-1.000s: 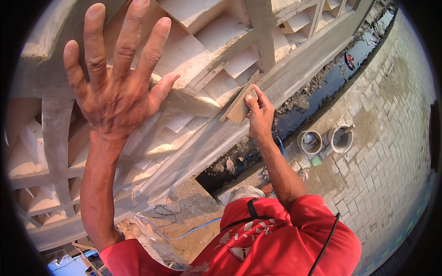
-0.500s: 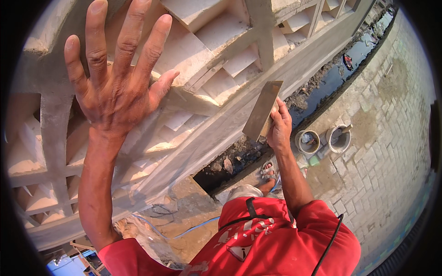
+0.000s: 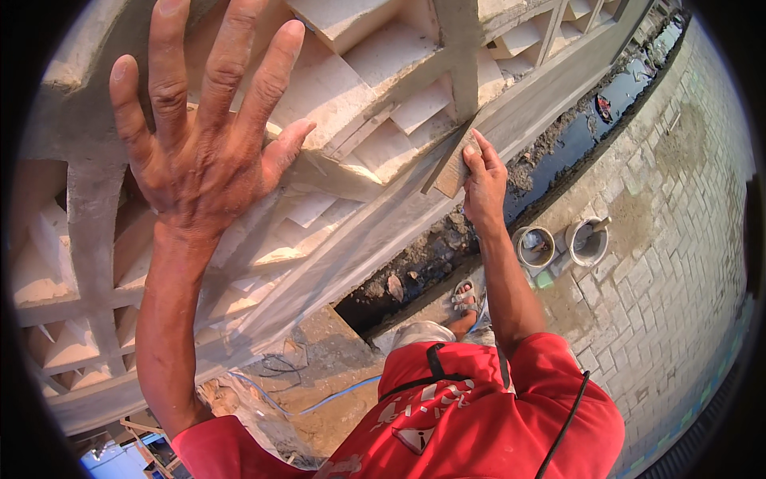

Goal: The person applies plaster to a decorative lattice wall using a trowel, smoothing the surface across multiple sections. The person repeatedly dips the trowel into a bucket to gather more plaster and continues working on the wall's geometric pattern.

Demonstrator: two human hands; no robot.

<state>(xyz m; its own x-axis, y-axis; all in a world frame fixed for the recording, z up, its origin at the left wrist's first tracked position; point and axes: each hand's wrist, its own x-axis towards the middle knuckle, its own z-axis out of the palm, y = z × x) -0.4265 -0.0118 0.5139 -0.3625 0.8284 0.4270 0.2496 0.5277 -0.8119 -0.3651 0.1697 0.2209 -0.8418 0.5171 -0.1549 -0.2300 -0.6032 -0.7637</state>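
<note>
My left hand (image 3: 199, 152) is spread wide, palm toward the pale concrete lattice wall (image 3: 451, 52), its fingers straight and holding nothing. Whether the palm presses on the wall I cannot tell. To the right, my right hand (image 3: 485, 185) grips a brown, flat rectangular plastering float (image 3: 453, 169) by its back. The float is turned nearly edge-on, its thin edge at or close to the grey band under the lattice openings; contact is hard to judge.
A ditch with dark water (image 3: 562, 180) and rubble runs along the wall's foot. Two buckets, one with murky contents (image 3: 535, 247) and one grey (image 3: 588, 241), stand on the brick paving (image 3: 662, 319). A blue hose (image 3: 339, 393) lies near my feet.
My right hand has moved up toward the wall and turned the float from face-on to nearly edge-on. My left hand stays almost where it was.
</note>
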